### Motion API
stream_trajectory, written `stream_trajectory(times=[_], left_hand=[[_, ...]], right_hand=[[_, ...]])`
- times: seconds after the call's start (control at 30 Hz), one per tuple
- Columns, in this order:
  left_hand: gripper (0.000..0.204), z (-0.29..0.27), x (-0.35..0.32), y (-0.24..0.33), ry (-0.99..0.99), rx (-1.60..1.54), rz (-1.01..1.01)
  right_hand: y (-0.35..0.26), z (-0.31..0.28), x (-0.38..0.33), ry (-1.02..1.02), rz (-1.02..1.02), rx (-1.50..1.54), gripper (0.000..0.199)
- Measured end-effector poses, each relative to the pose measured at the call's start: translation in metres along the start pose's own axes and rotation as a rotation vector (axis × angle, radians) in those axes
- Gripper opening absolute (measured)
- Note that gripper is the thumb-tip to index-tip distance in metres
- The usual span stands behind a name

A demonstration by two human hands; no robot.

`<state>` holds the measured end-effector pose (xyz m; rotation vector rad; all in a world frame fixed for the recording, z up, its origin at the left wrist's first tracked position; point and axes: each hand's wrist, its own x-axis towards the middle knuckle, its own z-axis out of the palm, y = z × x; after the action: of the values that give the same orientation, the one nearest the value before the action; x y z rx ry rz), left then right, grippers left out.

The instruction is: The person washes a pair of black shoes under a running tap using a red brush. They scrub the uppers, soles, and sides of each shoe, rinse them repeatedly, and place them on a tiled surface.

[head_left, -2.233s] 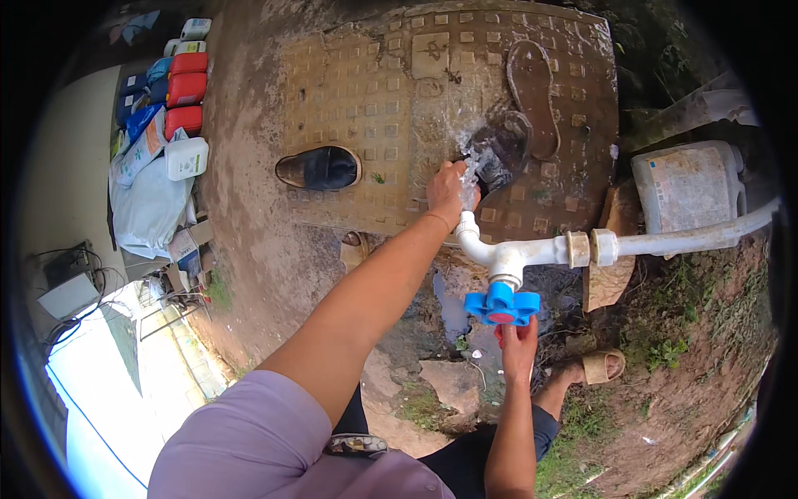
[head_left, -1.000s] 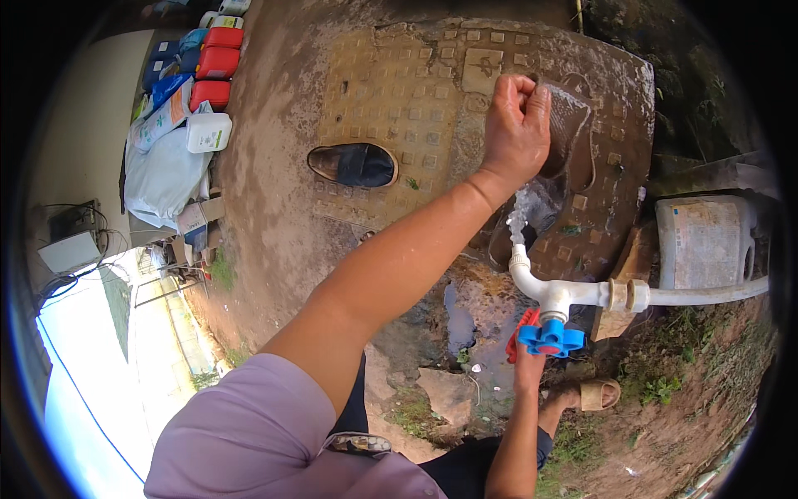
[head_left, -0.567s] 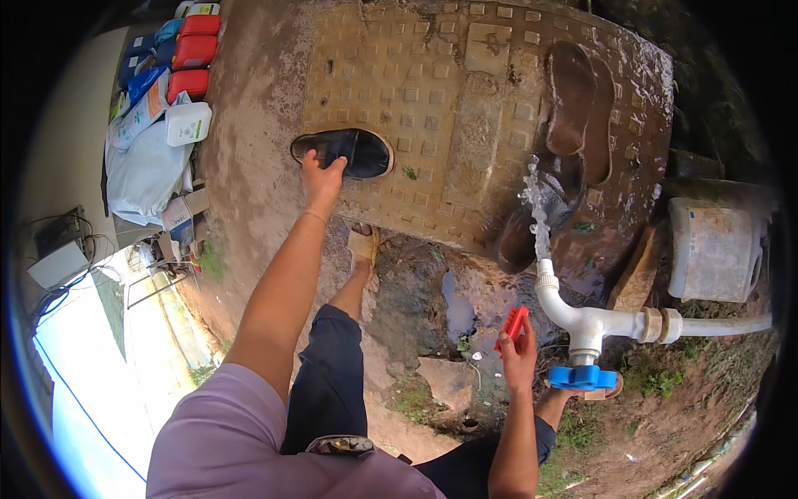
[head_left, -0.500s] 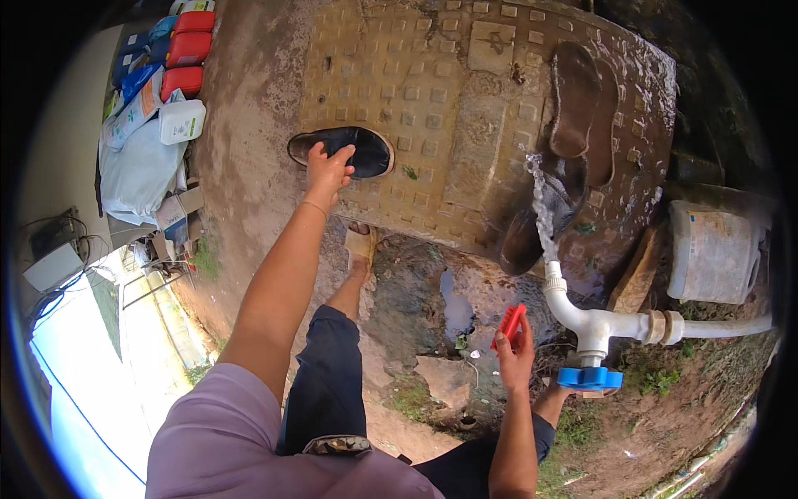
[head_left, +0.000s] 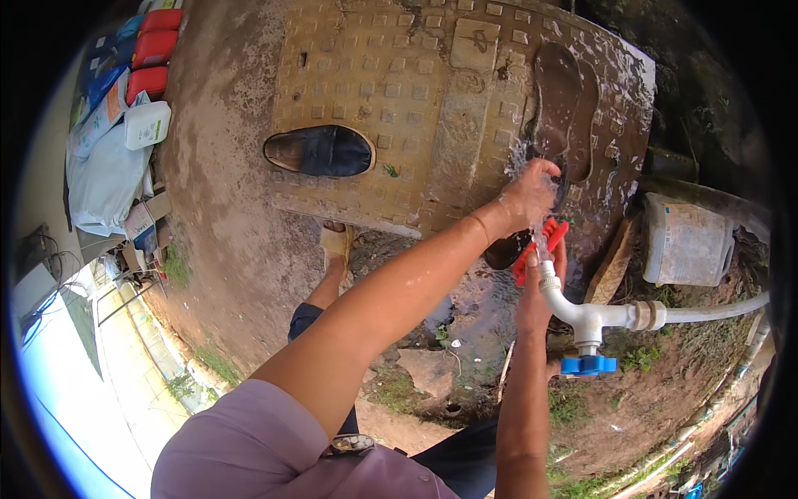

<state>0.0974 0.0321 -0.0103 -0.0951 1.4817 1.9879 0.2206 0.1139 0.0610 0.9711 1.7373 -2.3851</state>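
Reaching into a thin stream of water, the left hand [head_left: 532,193] is cupping its fingers loosely together above the mouth of a white plastic tap [head_left: 573,309], and droplets are splashing around the knuckles. Just below it, the right hand [head_left: 539,295] is closing its fingers around a red brush [head_left: 536,249], holding it against the spout so the water is running over it. Judging from this, the rinsing is under way: the tap appears to be open, the brush and both hands are wet, and washing of the footwear looks only partly done. A brown sandal [head_left: 564,108] is lying sole-up on the wet end of a patterned concrete slab [head_left: 399,91], just beyond the left hand, and the slab around it is darkened with water. A dark slip-on shoe [head_left: 320,151] is sitting well apart on the dry part of the slab and seems untouched by water. The blue valve handle [head_left: 588,364] is hanging under the pipe, near the right forearm. A white plastic canister [head_left: 686,241] is standing beside the pipe to the right. Muddy ground, stones and a puddle are lying under the arms, and the person's sandalled foot [head_left: 337,245] is resting at the slab's near edge.
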Motion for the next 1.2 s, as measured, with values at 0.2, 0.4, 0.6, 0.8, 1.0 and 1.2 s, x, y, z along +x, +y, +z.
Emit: stream_trajectory(times=[0.2, 0.4, 0.6, 0.8, 1.0, 1.2], left_hand=[[0.049, -0.133, -0.09, 0.085, 0.817, 1.057, 0.26], [0.08, -0.291, -0.122, 0.113, 1.188, 0.745, -0.333], [0.03, -0.218, -0.075, 0.108, 0.657, 0.365, -0.125], [0.02, -0.125, -0.023, 0.064, 0.529, 0.09, 0.05], [0.022, -0.12, -0.005, 0.039, 0.52, -0.061, -0.049], [0.015, -0.131, -0.015, 0.023, 0.522, -0.181, -0.021]], right_hand=[[-0.016, 0.044, 0.057, -0.093, 0.099, 0.218, 0.065], [0.007, 0.072, 0.073, -0.166, 0.204, 0.265, 0.063], [0.033, 0.062, 0.046, -0.201, 0.062, -0.05, 0.065], [0.034, 0.033, 0.043, -0.101, -0.18, -0.628, 0.054], [0.012, 0.026, 0.071, -0.032, -0.4, -0.695, 0.043], [-0.007, 0.043, 0.049, -0.14, -0.479, -0.897, 0.051]])
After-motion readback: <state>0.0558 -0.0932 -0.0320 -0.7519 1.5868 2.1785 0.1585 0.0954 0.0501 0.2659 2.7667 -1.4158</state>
